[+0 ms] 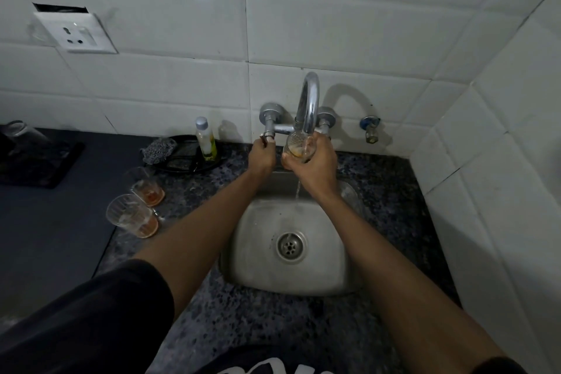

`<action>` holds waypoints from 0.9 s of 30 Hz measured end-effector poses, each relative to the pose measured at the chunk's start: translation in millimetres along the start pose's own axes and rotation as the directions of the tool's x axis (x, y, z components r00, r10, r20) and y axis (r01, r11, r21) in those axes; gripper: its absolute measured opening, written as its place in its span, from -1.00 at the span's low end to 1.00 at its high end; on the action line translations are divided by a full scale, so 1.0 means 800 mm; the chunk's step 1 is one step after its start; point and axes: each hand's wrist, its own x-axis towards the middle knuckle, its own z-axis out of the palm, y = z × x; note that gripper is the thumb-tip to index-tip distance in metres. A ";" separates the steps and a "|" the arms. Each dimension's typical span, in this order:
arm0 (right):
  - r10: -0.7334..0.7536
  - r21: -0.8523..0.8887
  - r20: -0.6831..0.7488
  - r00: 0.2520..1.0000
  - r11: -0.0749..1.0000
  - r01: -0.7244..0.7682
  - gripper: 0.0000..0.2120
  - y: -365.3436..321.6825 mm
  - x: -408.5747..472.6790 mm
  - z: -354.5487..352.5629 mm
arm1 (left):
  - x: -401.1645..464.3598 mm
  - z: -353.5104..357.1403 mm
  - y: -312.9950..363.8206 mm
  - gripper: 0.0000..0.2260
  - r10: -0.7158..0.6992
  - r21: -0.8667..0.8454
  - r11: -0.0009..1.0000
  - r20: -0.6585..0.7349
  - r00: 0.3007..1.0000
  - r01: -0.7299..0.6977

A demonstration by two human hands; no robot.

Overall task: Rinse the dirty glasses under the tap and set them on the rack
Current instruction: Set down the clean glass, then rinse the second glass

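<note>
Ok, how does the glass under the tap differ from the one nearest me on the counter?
The glass under the tap is gripped in the right hand, while the nearest counter glass stands free on the speckled counter. Water spills from the held one into the sink; the counter one sits dry of the stream. Both are clear and hold orange-brown dregs.

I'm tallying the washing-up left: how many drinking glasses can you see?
3 for certain: one glass in the right hand under the tap, two dirty glasses on the counter left of the sink. A blurred glass-like shape far left may be another.
</note>
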 end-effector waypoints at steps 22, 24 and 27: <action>-0.263 -0.256 0.458 0.849 0.876 0.409 -0.78 0.004 -0.031 -0.056 | -0.067 0.014 0.005 -0.70 -0.069 -0.602 0.622 0.595 0.801 0.500; -0.249 -0.291 0.540 0.804 0.841 0.456 -0.73 -0.007 -0.027 -0.067 | -0.068 0.009 0.006 -0.65 -0.090 -0.549 0.647 0.634 0.768 0.529; -0.102 -0.401 0.688 0.718 0.772 0.493 -0.71 -0.022 -0.013 -0.089 | -0.073 -0.002 0.013 -0.54 -0.170 -0.391 0.740 0.678 0.715 0.547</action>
